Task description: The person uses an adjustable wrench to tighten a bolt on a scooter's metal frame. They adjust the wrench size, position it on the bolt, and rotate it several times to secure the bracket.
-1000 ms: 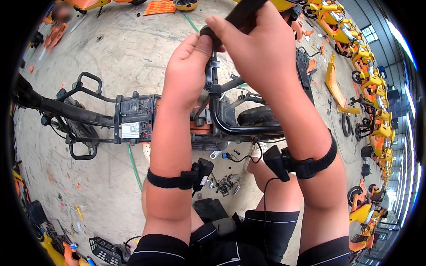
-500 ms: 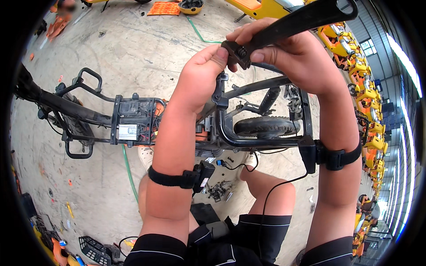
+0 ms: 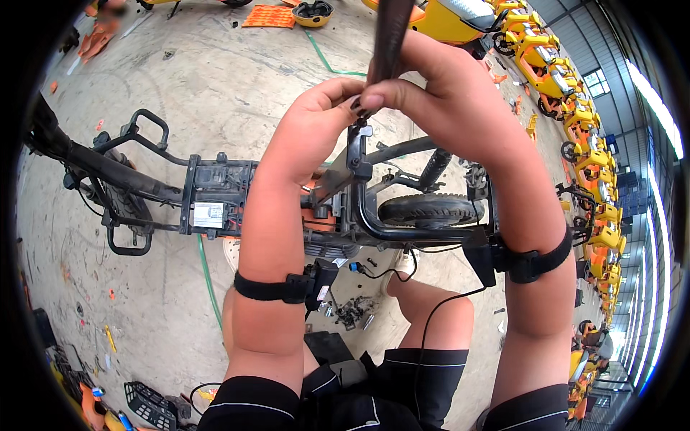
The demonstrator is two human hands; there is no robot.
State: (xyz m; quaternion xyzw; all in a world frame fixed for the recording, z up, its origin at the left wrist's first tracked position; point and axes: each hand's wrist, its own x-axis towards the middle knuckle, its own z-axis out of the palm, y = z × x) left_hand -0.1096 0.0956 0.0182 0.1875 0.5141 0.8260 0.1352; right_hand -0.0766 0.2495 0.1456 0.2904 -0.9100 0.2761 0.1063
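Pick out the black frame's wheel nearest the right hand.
The treaded wheel right of the picture's middle, below the right hand; the other wheel sits at far left.

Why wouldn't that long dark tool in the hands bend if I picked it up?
The long dark tool would probably feel stiff, because its handle looks straight and thick. It may be heavy for its size, since it looks like metal. The handle's smooth-looking surface might be a bit slippery without a firm grip.
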